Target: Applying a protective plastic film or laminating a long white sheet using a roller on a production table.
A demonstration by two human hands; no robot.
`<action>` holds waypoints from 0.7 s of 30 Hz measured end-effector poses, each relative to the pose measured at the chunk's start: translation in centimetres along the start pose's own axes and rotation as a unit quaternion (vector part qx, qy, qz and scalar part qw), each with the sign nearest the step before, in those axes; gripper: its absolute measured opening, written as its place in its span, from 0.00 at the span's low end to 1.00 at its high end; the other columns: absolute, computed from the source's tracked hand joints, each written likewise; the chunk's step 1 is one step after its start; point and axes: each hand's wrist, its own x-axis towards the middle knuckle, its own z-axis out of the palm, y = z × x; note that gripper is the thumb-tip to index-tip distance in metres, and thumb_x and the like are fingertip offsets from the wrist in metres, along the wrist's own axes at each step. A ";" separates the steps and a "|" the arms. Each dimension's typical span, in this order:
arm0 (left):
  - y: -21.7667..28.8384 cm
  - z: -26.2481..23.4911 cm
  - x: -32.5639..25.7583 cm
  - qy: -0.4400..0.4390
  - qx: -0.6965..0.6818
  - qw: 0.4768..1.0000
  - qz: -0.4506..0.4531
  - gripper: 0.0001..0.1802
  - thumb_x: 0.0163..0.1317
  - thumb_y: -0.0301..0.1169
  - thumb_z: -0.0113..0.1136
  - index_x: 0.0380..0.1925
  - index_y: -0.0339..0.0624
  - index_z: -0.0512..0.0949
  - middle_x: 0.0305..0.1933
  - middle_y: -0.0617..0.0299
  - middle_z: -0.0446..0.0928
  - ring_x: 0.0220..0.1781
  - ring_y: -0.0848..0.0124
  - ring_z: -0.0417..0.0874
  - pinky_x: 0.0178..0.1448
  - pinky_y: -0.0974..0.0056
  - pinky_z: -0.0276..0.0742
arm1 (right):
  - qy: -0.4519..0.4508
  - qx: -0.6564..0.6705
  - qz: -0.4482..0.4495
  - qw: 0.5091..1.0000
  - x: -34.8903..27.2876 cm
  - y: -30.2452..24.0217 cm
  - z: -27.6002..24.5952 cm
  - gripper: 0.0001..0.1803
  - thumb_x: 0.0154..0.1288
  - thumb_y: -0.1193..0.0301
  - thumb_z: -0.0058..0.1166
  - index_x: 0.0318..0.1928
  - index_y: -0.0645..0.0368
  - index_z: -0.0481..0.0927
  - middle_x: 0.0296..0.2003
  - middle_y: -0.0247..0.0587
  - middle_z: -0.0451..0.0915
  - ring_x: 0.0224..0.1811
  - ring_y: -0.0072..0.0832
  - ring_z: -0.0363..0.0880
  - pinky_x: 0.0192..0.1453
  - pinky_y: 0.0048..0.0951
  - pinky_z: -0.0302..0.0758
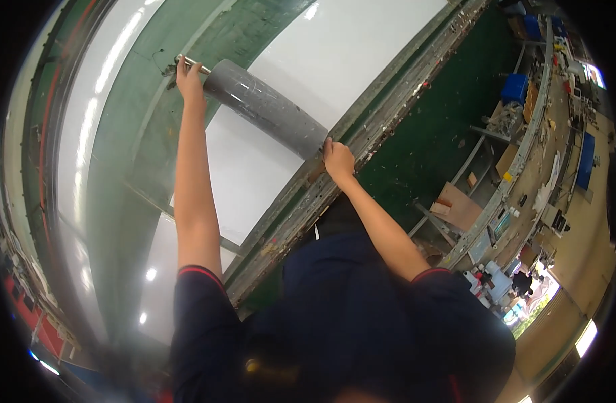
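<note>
Roller (268, 111), grey, one — set slantwise over the white sheet (352, 50); probably heavy, stiff and smooth-faced, best taken by its ends, not the barrel. Left hand (190, 79): fingers closed round the metal rod (200, 67); right hand (339, 161): curled at the opposite end — exact grip hidden, cannot tell.
</note>
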 end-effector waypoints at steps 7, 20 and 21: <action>-0.5 6.7 -18.1 0.022 0.308 0.912 0.271 0.33 0.68 0.33 0.68 0.74 0.47 0.75 0.83 0.41 0.60 0.86 0.43 0.56 0.86 0.46 0.54 | -0.040 0.049 0.014 0.998 1.2 0.8 -1.5 0.34 0.83 0.51 0.39 0.31 0.66 0.87 0.33 0.66 0.85 0.40 0.67 0.85 0.50 0.61 0.79; 1.5 24.9 -15.1 -0.017 0.341 0.902 0.263 0.33 0.62 0.42 0.72 0.69 0.57 0.79 0.75 0.54 0.73 0.79 0.49 0.69 0.85 0.38 0.55 | 0.196 0.252 -0.062 0.946 10.5 3.2 -16.2 0.19 0.80 0.62 0.51 0.37 0.64 0.85 0.26 0.39 0.86 0.30 0.29 0.86 0.39 0.32 0.79; 1.9 25.7 -14.2 -0.061 0.297 0.914 0.269 0.33 0.62 0.42 0.72 0.69 0.58 0.79 0.75 0.54 0.73 0.77 0.49 0.71 0.84 0.39 0.57 | 0.186 0.262 -0.079 0.944 12.0 2.7 -17.0 0.18 0.81 0.64 0.51 0.38 0.65 0.85 0.27 0.37 0.86 0.30 0.23 0.85 0.40 0.28 0.80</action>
